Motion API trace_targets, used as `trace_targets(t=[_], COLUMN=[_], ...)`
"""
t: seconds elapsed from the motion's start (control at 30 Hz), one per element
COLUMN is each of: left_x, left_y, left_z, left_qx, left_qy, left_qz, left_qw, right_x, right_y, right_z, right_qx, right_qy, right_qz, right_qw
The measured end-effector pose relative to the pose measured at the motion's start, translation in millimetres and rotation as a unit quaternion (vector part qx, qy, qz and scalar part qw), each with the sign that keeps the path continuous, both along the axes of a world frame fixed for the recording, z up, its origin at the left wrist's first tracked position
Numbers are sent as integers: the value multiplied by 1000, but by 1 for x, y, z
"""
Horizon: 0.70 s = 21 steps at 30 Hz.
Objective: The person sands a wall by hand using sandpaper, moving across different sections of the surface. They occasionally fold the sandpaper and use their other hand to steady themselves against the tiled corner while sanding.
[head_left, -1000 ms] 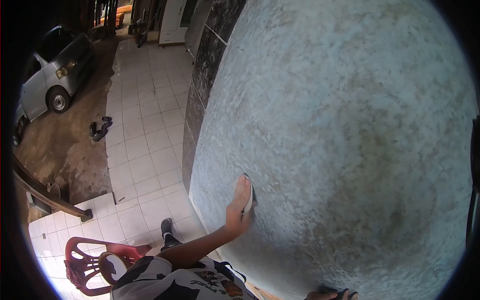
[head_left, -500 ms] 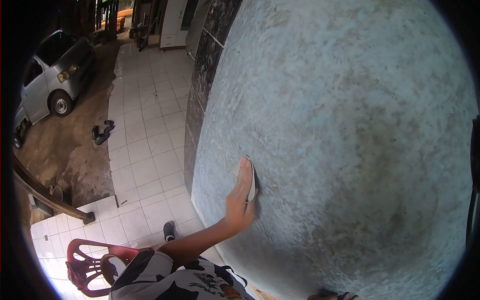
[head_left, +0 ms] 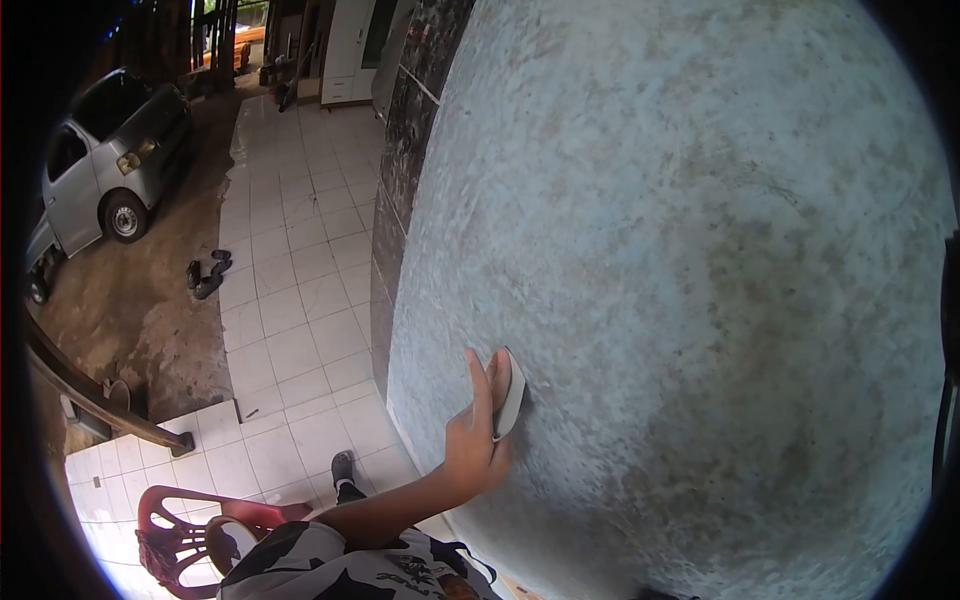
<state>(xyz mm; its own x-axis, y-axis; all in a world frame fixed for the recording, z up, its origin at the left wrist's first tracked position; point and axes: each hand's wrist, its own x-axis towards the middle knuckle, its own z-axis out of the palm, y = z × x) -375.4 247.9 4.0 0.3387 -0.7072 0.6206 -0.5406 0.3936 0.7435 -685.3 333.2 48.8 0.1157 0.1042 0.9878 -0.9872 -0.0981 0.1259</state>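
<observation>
My left hand reaches out to the pale blue wall on my right. Between its fingers is a pale, thin, folded sheet that looks like sandpaper, held flat against the wall. One finger is stretched up, apart from the others, and the fingertips lie close to the wall surface. The wall shows grey-brown blotches and a mottled, patchy coat. My right hand is out of view.
A red plastic chair with a round pale container stands beside me on the white tiles. Further off are dark sandals, a silver van and a white cabinet. A wooden beam lies at the left.
My left hand has moved down and slightly right in view with the sheet. One finger has spread away from the rest. The dark item at the bottom edge has mostly slipped out of view.
</observation>
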Motion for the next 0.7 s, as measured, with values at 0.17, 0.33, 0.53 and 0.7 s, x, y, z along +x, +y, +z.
trace_targets(t=[0.17, 0.33, 0.53, 0.7], left_x=[-1, -2, -1, 2], left_y=[4, 7, 6, 4], left_z=[7, 2, 11, 6], left_qx=[5, -13, -1, 14], left_qy=[-20, -27, -16, -38], left_qz=[27, 15, 36, 43], left_qw=[999, 999, 999, 998], right_x=[1, -1, -1, 2], right_y=[0, -1, 3, -3], right_z=[2, -1, 0, 1], right_qx=[-7, -15, -7, -19], right_qy=[3, -5, -9, -14], right_qz=[7, 16, 15, 53], right_qw=[1000, 1000, 1000, 998])
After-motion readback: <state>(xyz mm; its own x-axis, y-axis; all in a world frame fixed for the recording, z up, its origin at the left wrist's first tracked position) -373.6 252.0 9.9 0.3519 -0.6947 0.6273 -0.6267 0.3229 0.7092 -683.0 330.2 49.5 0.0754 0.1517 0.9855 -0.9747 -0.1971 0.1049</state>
